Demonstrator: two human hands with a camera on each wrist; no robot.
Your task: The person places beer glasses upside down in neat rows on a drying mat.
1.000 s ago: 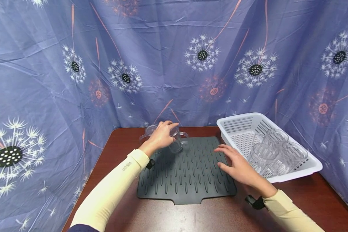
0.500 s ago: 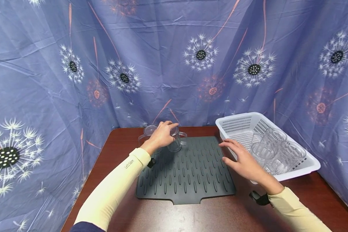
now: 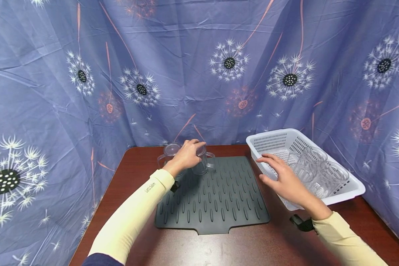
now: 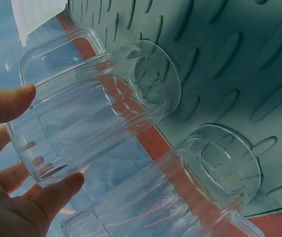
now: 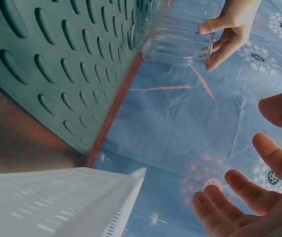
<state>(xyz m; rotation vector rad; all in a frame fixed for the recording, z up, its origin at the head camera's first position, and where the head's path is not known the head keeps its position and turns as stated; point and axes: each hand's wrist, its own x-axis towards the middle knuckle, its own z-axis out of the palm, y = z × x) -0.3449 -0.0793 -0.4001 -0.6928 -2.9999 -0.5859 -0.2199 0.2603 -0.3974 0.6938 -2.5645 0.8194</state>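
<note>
Your relaxed, empty right hand [image 3: 284, 181] hangs beside the white basket [image 3: 347, 197]; clipping its rim could jostle the clear cups [image 3: 334, 172] inside. Farther off, your left hand [image 3: 186, 156] grips a clear mug [image 3: 201, 167] on the gray drying mat [image 3: 219, 202]; dragging it left could topple the neighboring mug [image 3: 171, 149].

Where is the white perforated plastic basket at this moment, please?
In the head view, the white perforated plastic basket stands on the right of the reddish-brown table, beside the dark grey ridged mat.
</note>
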